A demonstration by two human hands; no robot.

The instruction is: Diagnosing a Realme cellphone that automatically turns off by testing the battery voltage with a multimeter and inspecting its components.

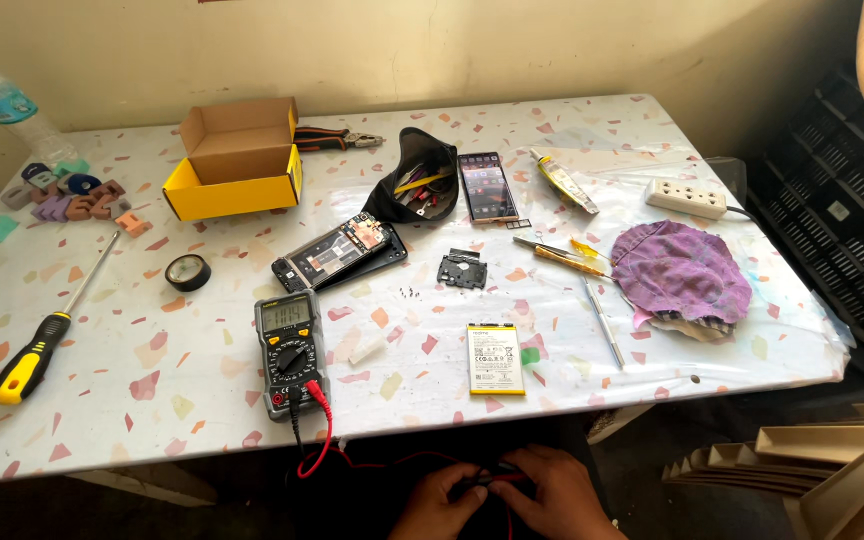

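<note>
Both hands, left and right, were down below the bench edge, fingers closed around the multimeter probes; red and black leads ran up to the multimeter near the front. Looked like the probes were being readied, so next they'd need lifting to the flat yellow-edged battery beside it. Open yellow box sat back left, yellowish tube back right.

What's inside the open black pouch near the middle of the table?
The black fabric pouch shows yellow-handled and red-tipped small tools poking from its mouth. Anything deeper inside is hidden by its sides.
</note>
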